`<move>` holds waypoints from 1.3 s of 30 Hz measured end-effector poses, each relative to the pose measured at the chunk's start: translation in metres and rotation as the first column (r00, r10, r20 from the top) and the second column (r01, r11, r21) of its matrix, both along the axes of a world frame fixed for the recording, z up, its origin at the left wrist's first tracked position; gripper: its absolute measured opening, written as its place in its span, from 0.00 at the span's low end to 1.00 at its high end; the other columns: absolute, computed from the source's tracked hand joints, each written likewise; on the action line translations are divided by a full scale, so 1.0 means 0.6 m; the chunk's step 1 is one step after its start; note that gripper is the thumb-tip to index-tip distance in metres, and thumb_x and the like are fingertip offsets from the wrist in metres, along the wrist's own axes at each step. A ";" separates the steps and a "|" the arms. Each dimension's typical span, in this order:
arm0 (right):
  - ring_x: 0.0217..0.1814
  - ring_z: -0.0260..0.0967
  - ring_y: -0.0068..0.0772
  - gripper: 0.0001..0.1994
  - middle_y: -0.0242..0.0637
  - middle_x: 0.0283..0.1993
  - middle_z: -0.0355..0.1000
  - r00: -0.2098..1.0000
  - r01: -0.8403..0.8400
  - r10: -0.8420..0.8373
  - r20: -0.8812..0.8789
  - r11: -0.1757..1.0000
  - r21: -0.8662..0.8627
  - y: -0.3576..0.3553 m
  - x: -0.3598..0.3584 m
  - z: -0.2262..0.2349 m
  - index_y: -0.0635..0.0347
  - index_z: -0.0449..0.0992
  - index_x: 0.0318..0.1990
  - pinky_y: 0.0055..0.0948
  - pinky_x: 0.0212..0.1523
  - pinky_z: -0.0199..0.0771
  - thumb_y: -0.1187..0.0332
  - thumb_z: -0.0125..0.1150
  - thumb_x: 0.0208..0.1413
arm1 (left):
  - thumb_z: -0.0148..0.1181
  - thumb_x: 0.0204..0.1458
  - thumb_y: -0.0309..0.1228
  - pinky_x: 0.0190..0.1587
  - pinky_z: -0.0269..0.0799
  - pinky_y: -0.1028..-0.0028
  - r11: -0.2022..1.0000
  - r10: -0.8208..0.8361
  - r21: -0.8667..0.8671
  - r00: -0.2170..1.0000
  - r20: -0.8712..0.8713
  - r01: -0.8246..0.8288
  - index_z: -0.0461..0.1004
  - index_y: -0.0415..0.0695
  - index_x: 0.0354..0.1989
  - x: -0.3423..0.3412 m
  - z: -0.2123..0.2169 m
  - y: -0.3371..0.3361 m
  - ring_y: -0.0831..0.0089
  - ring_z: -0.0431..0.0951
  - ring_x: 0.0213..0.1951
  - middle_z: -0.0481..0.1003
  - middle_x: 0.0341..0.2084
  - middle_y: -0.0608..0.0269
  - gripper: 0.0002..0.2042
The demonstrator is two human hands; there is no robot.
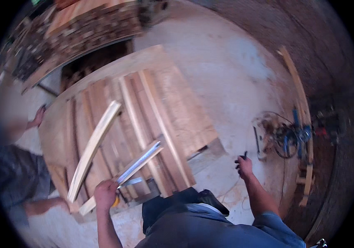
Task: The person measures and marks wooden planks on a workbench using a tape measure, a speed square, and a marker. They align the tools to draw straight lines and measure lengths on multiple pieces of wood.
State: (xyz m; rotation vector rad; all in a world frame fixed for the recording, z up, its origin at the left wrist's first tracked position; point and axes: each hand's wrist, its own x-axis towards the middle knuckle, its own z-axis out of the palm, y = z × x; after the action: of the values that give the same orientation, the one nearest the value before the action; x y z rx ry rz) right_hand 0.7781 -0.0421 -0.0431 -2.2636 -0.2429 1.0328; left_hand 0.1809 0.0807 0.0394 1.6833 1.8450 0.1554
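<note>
My left hand [106, 194] is closed at the near edge of a wooden work table [195, 128], over a narrow wood strip [87, 206]. From its fingers a shiny straight metal strip [137, 163], like a ruler, runs up and right along the wood. Beside it show a short metal blade [132, 182] and a small yellow thing [116, 201], partly hidden. Out to the right, off the table, my right hand [244, 166] is curled round a small dark object [243, 156], too blurred to name. A pale, thicker wood bar [94, 151] lies slantwise left of my left hand.
Several long boards [156, 120] lie side by side across the table. At the left another person [15, 165] stands with a hand [40, 115] at the table's edge. Behind is a stack of cut wood [98, 33]. A blue machine [297, 134] and a long timber [303, 103] are at the right.
</note>
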 end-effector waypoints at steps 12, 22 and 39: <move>0.18 0.64 0.25 0.17 0.40 0.35 0.77 0.996 0.091 -0.092 0.020 0.995 0.043 -0.031 0.081 -0.034 0.62 0.71 0.53 0.26 0.13 0.56 0.66 0.56 0.58 | 0.64 0.52 0.41 0.39 0.75 0.59 0.999 -0.038 -0.033 0.983 -0.178 0.033 0.82 0.44 0.29 0.013 0.016 0.011 0.54 0.79 0.34 0.77 0.28 0.51 0.12; 0.18 0.63 0.25 0.13 0.39 0.34 0.76 0.992 0.127 -0.127 0.025 0.992 0.018 -0.048 0.060 -0.058 0.62 0.72 0.51 0.26 0.14 0.58 0.66 0.53 0.62 | 0.65 0.53 0.40 0.39 0.74 0.59 0.998 0.058 0.000 0.992 -0.114 -0.058 0.82 0.44 0.29 0.007 -0.005 -0.017 0.53 0.79 0.34 0.77 0.29 0.51 0.11; 0.28 0.66 0.18 0.06 0.34 0.37 0.77 0.781 -0.593 0.585 0.219 0.585 0.554 0.241 -0.324 0.242 0.64 0.77 0.45 0.20 0.31 0.69 0.76 0.56 0.63 | 0.62 0.55 0.44 0.39 0.75 0.58 0.998 0.051 -0.027 0.985 -0.163 -0.056 0.80 0.47 0.30 0.007 -0.004 -0.020 0.55 0.80 0.37 0.76 0.35 0.56 0.13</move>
State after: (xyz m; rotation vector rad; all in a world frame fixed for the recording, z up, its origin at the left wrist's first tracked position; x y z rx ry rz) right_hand 0.5836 0.1027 0.1021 -1.5996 -1.2310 1.0500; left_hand 0.1854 0.0686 0.0367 1.6675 2.0023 0.0112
